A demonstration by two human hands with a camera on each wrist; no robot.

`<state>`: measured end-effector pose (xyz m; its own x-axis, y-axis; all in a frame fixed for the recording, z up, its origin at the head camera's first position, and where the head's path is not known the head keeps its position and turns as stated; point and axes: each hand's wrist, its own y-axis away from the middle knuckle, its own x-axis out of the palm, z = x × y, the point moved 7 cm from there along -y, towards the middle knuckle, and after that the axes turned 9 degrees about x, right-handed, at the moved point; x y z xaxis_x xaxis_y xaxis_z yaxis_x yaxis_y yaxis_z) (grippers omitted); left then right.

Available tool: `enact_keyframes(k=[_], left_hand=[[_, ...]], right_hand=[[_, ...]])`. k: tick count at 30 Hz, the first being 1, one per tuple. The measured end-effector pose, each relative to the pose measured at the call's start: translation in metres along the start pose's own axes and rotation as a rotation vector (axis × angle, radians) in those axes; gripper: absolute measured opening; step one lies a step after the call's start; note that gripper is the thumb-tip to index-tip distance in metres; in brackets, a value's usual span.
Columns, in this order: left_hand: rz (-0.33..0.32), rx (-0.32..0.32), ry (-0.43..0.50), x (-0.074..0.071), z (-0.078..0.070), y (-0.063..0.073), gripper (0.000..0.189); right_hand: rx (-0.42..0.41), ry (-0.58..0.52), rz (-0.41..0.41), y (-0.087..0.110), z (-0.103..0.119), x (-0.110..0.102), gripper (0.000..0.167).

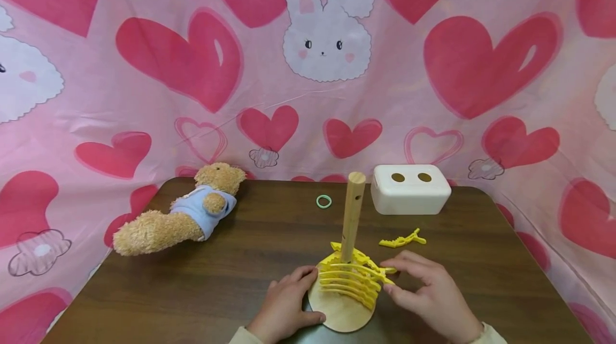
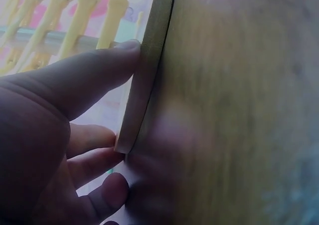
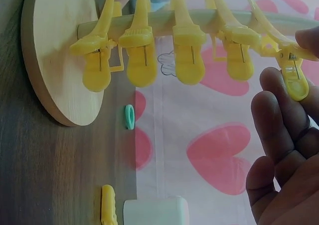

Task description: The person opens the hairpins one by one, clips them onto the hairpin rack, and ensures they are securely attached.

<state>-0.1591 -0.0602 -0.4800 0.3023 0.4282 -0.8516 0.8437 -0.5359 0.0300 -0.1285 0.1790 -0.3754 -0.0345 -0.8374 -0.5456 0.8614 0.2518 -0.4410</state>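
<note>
A wooden stand (image 1: 344,321) with a round base and an upright post (image 1: 353,210) stands near the front of the table. Several yellow alligator hair clips (image 3: 142,53) are clamped one above another across the post's lower part. My right hand (image 1: 430,291) pinches the handles of the topmost hair clip (image 3: 295,80) between thumb and index finger; that clip's jaws lie across the post. At the base's left side, my left hand (image 1: 287,301) holds the rim, thumb in front and fingers farther back.
Behind the right hand lies a loose yellow hair clip (image 1: 403,238). A white box (image 1: 411,194) with two round holes sits at the back right, and a mint-green ring (image 1: 324,201) lies left of it. A teddy bear (image 1: 204,213) in blue lies at the left edge.
</note>
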Motion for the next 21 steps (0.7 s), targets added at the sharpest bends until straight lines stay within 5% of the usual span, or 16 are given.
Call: enact_keyframes(k=[11,21], left_hand=[[-0.020,0.012,-0.067,-0.0029,-0.0036,-0.0003,0.087],[-0.003,0.018,-0.079,-0.0016,-0.0057,-0.0022,0.087]], right_hand=[[-0.001,0.017,-0.011,-0.0013,0.0013,0.0020,0.043],[-0.081,0.057,-0.036,-0.0029,0.0063,0.0094,0.043]])
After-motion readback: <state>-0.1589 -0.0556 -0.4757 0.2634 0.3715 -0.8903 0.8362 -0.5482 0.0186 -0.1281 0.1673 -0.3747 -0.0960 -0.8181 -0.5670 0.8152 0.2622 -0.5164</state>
